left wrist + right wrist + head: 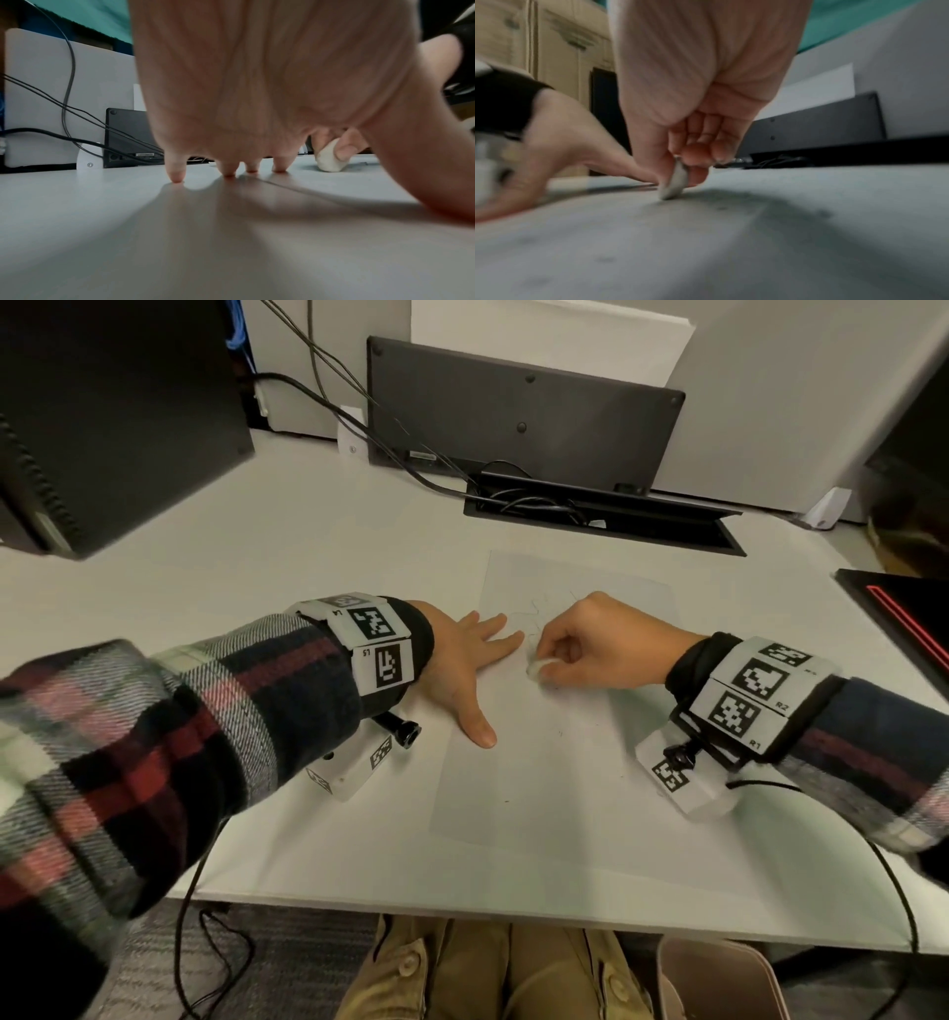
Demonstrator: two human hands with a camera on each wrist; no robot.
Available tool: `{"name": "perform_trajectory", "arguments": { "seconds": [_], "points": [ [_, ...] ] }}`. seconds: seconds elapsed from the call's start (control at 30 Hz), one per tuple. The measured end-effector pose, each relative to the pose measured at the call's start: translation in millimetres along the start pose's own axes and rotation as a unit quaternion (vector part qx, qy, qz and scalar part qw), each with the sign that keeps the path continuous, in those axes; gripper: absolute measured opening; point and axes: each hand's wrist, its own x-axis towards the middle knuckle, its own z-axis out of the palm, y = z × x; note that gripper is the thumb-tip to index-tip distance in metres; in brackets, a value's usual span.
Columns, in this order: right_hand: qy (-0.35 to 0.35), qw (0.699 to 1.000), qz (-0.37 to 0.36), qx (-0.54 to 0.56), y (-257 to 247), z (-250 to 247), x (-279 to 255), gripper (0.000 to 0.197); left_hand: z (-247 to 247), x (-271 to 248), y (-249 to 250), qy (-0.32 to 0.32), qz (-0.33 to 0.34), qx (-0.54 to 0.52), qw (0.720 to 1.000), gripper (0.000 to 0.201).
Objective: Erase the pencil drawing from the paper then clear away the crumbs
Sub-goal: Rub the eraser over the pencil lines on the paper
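A sheet of white paper (554, 762) lies on the white desk, with faint pencil lines (536, 613) near its upper left. My right hand (590, 644) pinches a small white eraser (538, 668) between thumb and fingers, its tip pressed on the paper by the lines. The eraser (673, 182) shows edge-on in the right wrist view, and as a rounded white lump (330, 160) in the left wrist view. My left hand (462, 660) lies flat with straight spread fingers, fingertips (177, 176) pressing the desk and the paper's left edge. Small dark crumbs (562, 734) dot the paper.
A black monitor back (513, 413) and a cable tray (606, 516) with several cables stand behind the paper. A dark computer case (102, 428) is at the far left, a black and red item (904, 618) at the right edge. The desk's front edge (513, 916) runs below.
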Motion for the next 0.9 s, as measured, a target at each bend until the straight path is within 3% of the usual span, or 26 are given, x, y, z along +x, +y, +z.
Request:
{"name": "perform_trajectory", "arguments": {
  "seconds": [0.17, 0.37, 0.47, 0.6, 0.73, 0.9],
  "points": [
    [0.019, 0.997, 0.051, 0.049, 14.5, -7.5, -2.9, 0.021, -0.8, 0.6, -1.7, 0.012, 0.005, -0.016, 1.000, 0.121],
    [0.002, 0.997, 0.033, 0.068, 13.9, -4.6, 0.7, 0.024, -2.6, 3.5, 4.8, 0.068, -0.011, -0.044, 0.997, 0.110],
    [-0.003, 0.996, 0.022, 0.084, 10.4, -3.6, 3.3, 0.021, -2.7, 7.0, 7.0, 0.056, -0.022, -0.046, 0.997, 0.114],
    [-0.090, 0.988, 0.002, 0.126, 4.4, -0.5, -0.5, 0.021, -3.8, 8.9, 7.6, 0.035, -0.030, -0.041, 0.998, 0.117],
    [0.008, 0.999, -0.014, 0.029, 4.4, -0.5, 9.2, 0.018, -4.2, 10.7, 7.7, 0.025, -0.026, -0.030, 0.999, 0.119],
    [-0.039, 0.997, -0.024, 0.068, 0.7, 1.0, 4.3, 0.017, -5.1, 12.1, 8.7, 0.020, -0.031, -0.022, 0.999, 0.119]
  ]
}}
